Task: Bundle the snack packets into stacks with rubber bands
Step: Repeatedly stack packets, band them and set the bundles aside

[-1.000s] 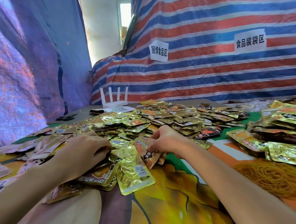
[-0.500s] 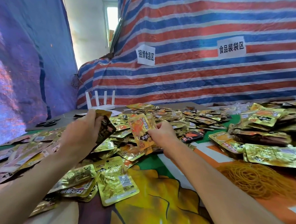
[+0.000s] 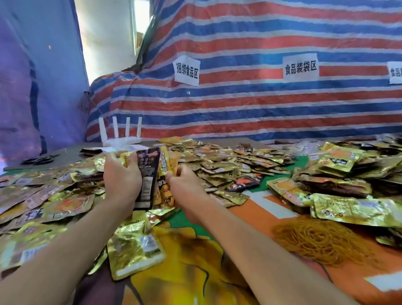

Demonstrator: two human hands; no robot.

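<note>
The tabletop (image 3: pixel 185 289) carries a printed cloth. Nearest the person, one gold packet (image 3: pixel 136 250) lies flat at the near edge of the scatter. To the right, near the right forearm, sits the heap of rubber bands (image 3: pixel 320 239); neither hand touches it.

Above the middle of the tabletop, the left hand (image 3: pixel 122 177) grips a dark packet (image 3: pixel 147 172) upright, fingers curled round it. The right hand (image 3: pixel 183 187) pinches orange packets (image 3: pixel 165 192) just beside the dark one. Whether the two sets touch cannot be told. The step in hand appears to be gathering packets into one stack. No band is visible on it.

Recommended procedure:
1. Bring the orange packets flat against the dark packet, faces parallel.
2. Tap the lower edges on the tabletop to square them.
3. Clamp the whole stack in the left hand before the right hand releases to fetch a band. Glossy foil is likely to fan out otherwise.

Beyond the hands lie the loose packets (image 3: pixel 230 161). At the far right are the piled stacks (image 3: pixel 335 183); whether these are banded cannot be told.
</note>
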